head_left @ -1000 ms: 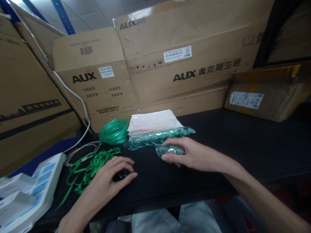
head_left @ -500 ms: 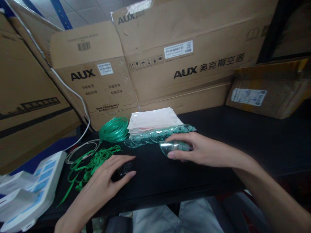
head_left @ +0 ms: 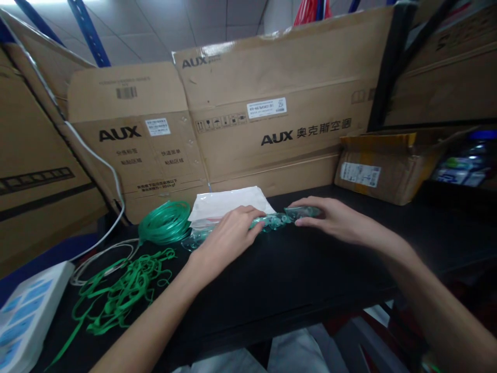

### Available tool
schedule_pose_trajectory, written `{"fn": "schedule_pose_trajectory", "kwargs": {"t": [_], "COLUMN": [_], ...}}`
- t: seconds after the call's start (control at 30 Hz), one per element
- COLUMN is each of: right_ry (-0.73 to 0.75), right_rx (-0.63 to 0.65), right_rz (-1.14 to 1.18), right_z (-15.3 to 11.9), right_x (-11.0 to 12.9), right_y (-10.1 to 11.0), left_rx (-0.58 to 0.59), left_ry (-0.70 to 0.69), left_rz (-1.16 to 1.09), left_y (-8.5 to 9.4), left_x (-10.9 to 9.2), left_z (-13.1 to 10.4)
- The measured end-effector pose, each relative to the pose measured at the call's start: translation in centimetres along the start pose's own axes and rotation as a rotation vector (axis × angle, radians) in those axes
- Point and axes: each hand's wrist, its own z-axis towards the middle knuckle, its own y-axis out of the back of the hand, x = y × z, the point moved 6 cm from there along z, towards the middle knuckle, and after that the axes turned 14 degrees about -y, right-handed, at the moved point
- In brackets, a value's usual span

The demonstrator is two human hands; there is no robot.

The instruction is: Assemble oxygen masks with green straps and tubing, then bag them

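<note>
A row of clear green oxygen masks (head_left: 275,221), nested into one another, lies across the black table. My left hand (head_left: 231,230) is closed over the middle of the row, fingers behind and thumb in front, hiding part of it. At the right end, my right hand (head_left: 336,217) pinches a single mask (head_left: 302,212) by its narrow end, its wide side against or very near the row's last mask. Behind the row is a stack of white plastic bags (head_left: 229,199). Left of it sit a coil of green tubing (head_left: 165,223) and a tangle of green elastic straps (head_left: 124,285).
A white power strip (head_left: 29,316) occupies the near left, its white cable (head_left: 112,171) running upward. Large AUX cartons (head_left: 240,150) wall off the back. An open cardboard box (head_left: 376,171) and a blue-capped bottle (head_left: 466,160) stand at the right.
My left hand has moved from the table near the straps onto the row of masks. My right hand has carried its mask rightward to the row's end. The view has turned right.
</note>
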Motion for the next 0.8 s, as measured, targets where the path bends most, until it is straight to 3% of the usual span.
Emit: {"fn": "schedule_pose_trajectory", "kwargs": {"t": [0.13, 0.27, 0.5, 0.8], "right_ry": [-0.004, -0.022, -0.063, -0.078], "right_rx": [0.039, 0.013, 0.112, 0.182], "right_rz": [-0.061, -0.082, -0.054, -0.162], "right_z": [2.2, 4.4, 5.1, 4.4], "right_x": [-1.2, -3.0, -5.1, -4.0], "right_y": [-1.0, -1.2, -3.3, -3.9], "left_rx": [0.006, 0.039, 0.023, 0.009], "left_ry": [-0.054, -0.068, -0.056, -0.053], "left_rz": [-0.005, -0.054, -0.114, -0.134], "left_y": [-2.6, -4.6, -5.2, -5.5], "left_x": [1.8, 3.3, 4.3, 4.8], "left_z": [2.7, 3.9, 3.9, 4.1]}}
